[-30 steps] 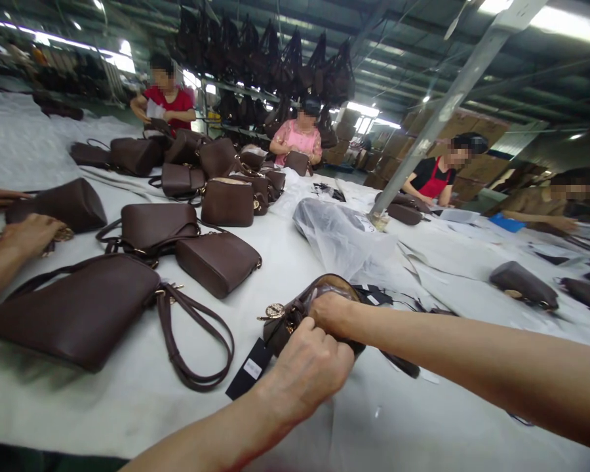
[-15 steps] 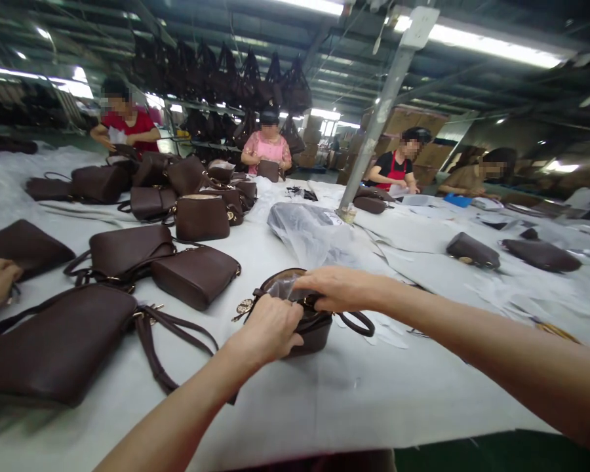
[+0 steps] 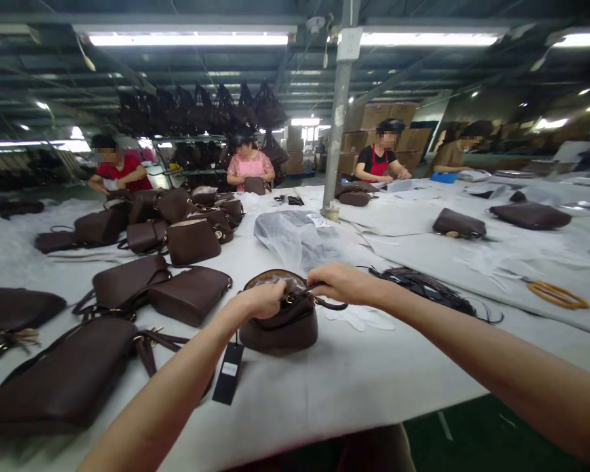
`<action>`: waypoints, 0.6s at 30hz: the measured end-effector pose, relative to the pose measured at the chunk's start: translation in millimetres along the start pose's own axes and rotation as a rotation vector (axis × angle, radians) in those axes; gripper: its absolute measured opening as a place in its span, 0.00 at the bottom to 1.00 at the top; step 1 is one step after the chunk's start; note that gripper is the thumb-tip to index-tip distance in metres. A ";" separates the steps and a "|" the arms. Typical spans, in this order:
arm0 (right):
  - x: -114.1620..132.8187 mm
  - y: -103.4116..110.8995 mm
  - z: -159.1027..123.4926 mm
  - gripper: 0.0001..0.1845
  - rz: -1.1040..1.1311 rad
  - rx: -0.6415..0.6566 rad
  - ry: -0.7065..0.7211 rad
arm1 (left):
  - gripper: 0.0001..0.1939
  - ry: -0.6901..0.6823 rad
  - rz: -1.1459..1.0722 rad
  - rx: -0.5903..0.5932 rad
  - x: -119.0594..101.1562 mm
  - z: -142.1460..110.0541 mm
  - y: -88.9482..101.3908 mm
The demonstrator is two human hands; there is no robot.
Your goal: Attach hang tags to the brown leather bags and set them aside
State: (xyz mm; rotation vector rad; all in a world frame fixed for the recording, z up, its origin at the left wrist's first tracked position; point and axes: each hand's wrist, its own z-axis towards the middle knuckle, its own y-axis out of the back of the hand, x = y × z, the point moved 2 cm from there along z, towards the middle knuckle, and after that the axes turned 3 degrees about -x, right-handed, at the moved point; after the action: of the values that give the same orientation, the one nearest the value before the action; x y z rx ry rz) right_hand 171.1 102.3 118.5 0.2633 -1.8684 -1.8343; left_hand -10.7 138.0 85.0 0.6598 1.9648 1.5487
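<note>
A small dark brown handbag (image 3: 280,335) stands upright on the white-covered table in front of me, its top open and clear plastic showing inside. My left hand (image 3: 266,298) is closed on the near rim of the opening, fingertips partly hidden. At the bag's right end, my right hand (image 3: 337,283) pinches the strap where it joins the bag. A black hang tag (image 3: 229,372) with a white label lies on the table just left of the bag, below my left forearm.
Several brown handbags (image 3: 191,295) crowd the left side. Beyond my bag lies a plastic-wrapped bundle (image 3: 295,236) near a metal post (image 3: 335,124). Black straps (image 3: 423,288) and yellow-handled scissors (image 3: 558,295) are to the right. Several co-workers sit across the table.
My view has levelled and shifted. My right hand has moved from over the bag's opening to its right end. The black hang tag now shows, and another person's hand has left the left edge.
</note>
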 end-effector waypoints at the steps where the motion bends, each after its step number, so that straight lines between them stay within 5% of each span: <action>1: 0.3 4.4 2.7 0.10 -0.005 -0.016 0.022 | 0.15 0.020 0.025 -0.029 -0.7 2.9 2.5; 6: 10.8 16.9 18.0 0.10 0.037 -0.150 0.111 | 0.12 0.029 0.009 -0.291 -9.1 5.0 7.4; 13: 20.4 13.7 35.6 0.07 0.254 -0.316 0.116 | 0.14 -0.107 -0.472 -0.201 1.8 -3.5 5.5; 18: 27.6 8.4 42.4 0.05 0.287 -0.408 0.123 | 0.10 0.030 -0.573 -0.350 15.9 -2.7 -2.2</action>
State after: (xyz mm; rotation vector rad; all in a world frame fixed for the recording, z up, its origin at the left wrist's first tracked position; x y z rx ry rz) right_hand 129.0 127.1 134.2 -0.0348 -1.3325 -1.8945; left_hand -24.2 146.3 81.5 -0.0720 1.6398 1.4714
